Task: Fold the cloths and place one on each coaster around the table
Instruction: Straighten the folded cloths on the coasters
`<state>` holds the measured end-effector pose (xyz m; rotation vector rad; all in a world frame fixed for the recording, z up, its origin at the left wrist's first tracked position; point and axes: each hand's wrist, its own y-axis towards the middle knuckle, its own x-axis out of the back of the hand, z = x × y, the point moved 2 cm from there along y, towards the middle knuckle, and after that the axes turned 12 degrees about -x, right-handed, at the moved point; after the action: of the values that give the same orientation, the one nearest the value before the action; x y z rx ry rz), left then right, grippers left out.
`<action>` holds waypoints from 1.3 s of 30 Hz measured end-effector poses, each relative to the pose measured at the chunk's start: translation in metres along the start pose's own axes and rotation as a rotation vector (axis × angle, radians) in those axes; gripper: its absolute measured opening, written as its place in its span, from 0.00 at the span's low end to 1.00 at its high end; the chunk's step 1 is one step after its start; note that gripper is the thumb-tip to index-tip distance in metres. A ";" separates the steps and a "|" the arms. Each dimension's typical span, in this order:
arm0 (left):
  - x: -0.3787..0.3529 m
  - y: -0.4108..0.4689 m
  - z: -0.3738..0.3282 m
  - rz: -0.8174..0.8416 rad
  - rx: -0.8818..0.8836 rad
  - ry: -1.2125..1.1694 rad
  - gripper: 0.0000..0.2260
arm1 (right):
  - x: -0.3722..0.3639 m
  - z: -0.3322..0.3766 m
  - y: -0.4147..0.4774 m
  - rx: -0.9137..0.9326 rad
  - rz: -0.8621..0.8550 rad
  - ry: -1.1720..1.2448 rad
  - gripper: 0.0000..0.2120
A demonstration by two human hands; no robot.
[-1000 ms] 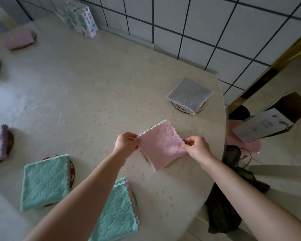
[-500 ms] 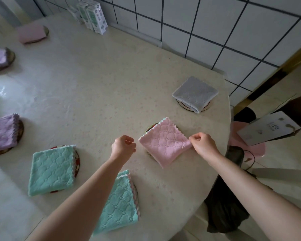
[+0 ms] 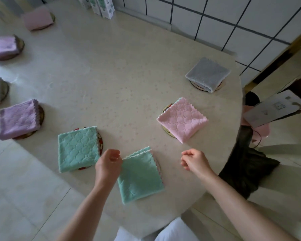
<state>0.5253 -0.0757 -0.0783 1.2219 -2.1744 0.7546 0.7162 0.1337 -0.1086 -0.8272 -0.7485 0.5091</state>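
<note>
While our left hand (image 3: 109, 164) hovers with curled fingers right at the far corner of the folded teal quilted microfibre cloth (image 3: 139, 176), we cannot tell whether it pinches that corner or only touches it. Our right hand (image 3: 195, 161) hangs loosely curled on the cloth's other side and holds nothing.

We judge the main risk to be a careless tug at that corner. It could open the fold or slide the cloth off its coaster, which barely shows along the edge facing our right hand. A dragging left forearm could do the same, since it passes just beside the cloth.

Just left of our left hand, a second teal cloth (image 3: 77, 148) covers most of a red-patterned round coaster (image 3: 100, 143). Beyond our right hand, a pink scalloped cloth (image 3: 182, 119) overhangs a pale round coaster (image 3: 167, 108). Farther beyond it, a grey folded cloth (image 3: 208, 73) sits on another round coaster (image 3: 196, 85). Well left of our left hand, a purple plush cloth (image 3: 18, 119) rests on a dark coaster (image 3: 41, 115).
</note>
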 end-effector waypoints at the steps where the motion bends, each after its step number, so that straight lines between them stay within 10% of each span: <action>1: 0.005 -0.006 0.006 -0.014 0.012 -0.012 0.07 | -0.013 -0.005 -0.008 0.011 -0.007 -0.026 0.05; 15: 0.009 -0.006 0.047 0.191 0.004 -0.071 0.05 | -0.089 -0.002 -0.063 0.188 -0.249 -0.347 0.12; 39: 0.000 -0.047 0.052 0.312 0.494 -0.479 0.05 | -0.086 0.007 -0.065 -0.022 -0.143 -0.431 0.08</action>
<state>0.5568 -0.1323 -0.1052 1.4280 -2.7131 1.2981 0.6639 0.0416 -0.0865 -0.6843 -1.2021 0.5582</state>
